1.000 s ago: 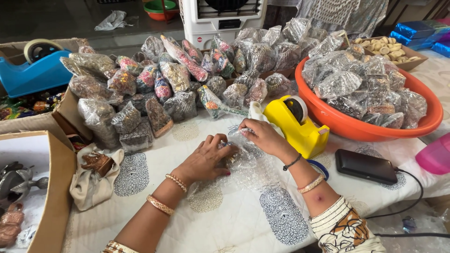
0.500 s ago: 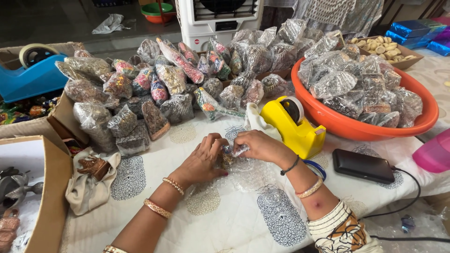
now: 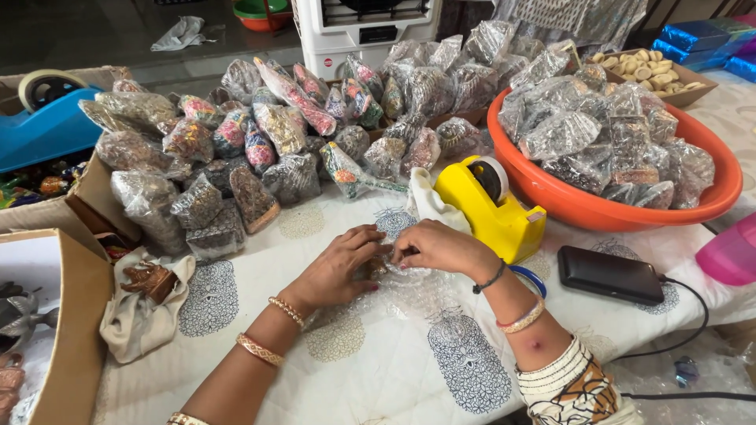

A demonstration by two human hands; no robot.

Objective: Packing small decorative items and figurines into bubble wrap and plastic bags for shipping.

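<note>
Both hands are bunched together on the white block-printed tablecloth (image 3: 378, 354), left hand (image 3: 340, 267) and right hand (image 3: 441, 248) curled shut around a small brown item in clear bubble wrap (image 3: 386, 271). It's mostly hidden under the fingers, so can't say what it is. Just past the right hand sits a yellow tape dispenser (image 3: 492, 208), then a big orange plastic tub (image 3: 630, 212) of wrapped pieces. A brown cardboard box (image 3: 75, 315) off to the left is cut off.

Both hands, left hand (image 3: 340, 267) and right hand (image 3: 438, 246), pinch a bubble-wrapped item (image 3: 386, 271) beside the yellow tape dispenser (image 3: 488, 208).
</note>
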